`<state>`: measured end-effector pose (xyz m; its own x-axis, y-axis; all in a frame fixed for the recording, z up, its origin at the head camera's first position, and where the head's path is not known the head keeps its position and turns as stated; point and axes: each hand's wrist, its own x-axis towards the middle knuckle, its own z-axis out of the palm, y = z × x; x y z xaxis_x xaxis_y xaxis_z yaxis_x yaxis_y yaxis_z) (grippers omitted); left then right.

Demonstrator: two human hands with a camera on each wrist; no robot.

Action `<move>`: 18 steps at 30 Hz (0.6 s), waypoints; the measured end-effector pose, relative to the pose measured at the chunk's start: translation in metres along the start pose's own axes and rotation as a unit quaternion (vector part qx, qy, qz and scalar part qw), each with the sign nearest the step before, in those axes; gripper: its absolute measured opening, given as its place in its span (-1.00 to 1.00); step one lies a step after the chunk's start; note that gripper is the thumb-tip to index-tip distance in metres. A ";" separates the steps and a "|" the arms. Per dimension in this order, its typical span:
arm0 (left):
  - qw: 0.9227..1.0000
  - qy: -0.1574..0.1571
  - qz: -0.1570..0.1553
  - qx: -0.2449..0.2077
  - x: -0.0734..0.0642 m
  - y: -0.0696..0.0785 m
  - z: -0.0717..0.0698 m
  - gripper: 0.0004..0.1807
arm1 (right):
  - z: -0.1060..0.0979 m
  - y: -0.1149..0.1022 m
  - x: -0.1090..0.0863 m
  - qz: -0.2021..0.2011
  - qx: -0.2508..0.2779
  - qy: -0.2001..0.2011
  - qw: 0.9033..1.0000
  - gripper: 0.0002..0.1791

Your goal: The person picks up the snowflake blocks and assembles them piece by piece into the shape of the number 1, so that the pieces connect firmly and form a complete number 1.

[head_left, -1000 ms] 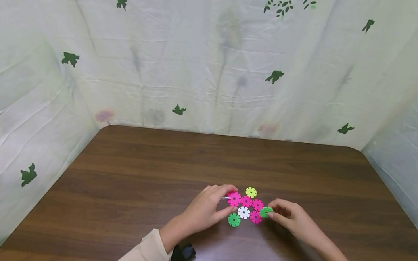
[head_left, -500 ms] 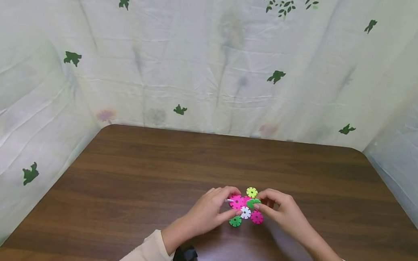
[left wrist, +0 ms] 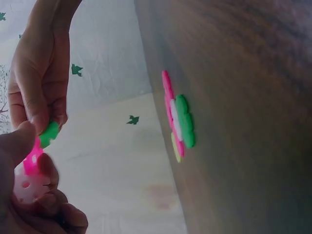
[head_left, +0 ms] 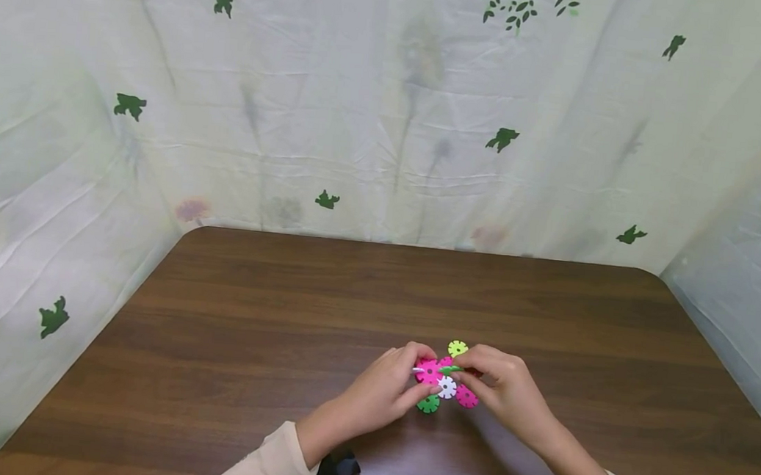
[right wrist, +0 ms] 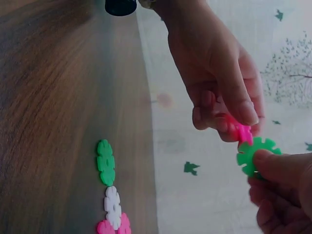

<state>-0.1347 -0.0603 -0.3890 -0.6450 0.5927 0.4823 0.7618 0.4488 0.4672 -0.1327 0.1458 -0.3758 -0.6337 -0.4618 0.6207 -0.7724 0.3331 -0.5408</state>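
My left hand (head_left: 376,388) holds a pink notched plastic disc (head_left: 428,373) by its edges, raised above the table. A white notched disc (left wrist: 29,189) is joined to that pink one and lies largely within the left fingers. Between thumb and fingers my right hand (head_left: 512,390) pinches a green notched disc (right wrist: 245,162). Seen in the head view, the green disc is nearly edge-on. Its rim meets the pink disc's rim at an angle, notch side to notch side. The right thumb covers part of the green face in the right wrist view.
On the brown table (head_left: 284,290), under the hands, lie loose discs: a yellow one (head_left: 457,347), a white one (head_left: 447,388), a green one (head_left: 428,403) and pink ones (head_left: 467,397). A white leaf-printed curtain (head_left: 362,118) hangs behind the table.
My right hand has moved left, bringing the green disc from beside the loose discs up to the pink disc. The green disc has turned edge-on. The left hand has barely shifted.
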 end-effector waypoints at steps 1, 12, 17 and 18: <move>1.000 0.002 0.004 -0.011 0.000 0.000 0.001 -0.62 | 0.000 0.000 0.000 -0.001 0.002 0.001 1.000 -0.72; 0.996 0.006 0.021 -0.088 -0.001 -0.003 0.004 -0.63 | 0.005 0.004 -0.002 -0.032 0.016 0.014 0.999 -0.88; 0.998 -0.017 0.008 -0.061 0.001 0.000 -0.001 -0.65 | 0.005 0.000 -0.005 0.004 0.022 0.004 1.000 -0.78; 0.999 -0.020 0.005 -0.047 0.002 0.000 -0.003 -0.65 | 0.005 0.000 -0.005 0.020 0.022 0.004 1.000 -0.79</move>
<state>-0.1359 -0.0609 -0.3859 -0.6329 0.6239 0.4585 0.7581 0.3789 0.5308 -0.1293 0.1444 -0.3815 -0.6647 -0.4427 0.6018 -0.7437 0.3149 -0.5897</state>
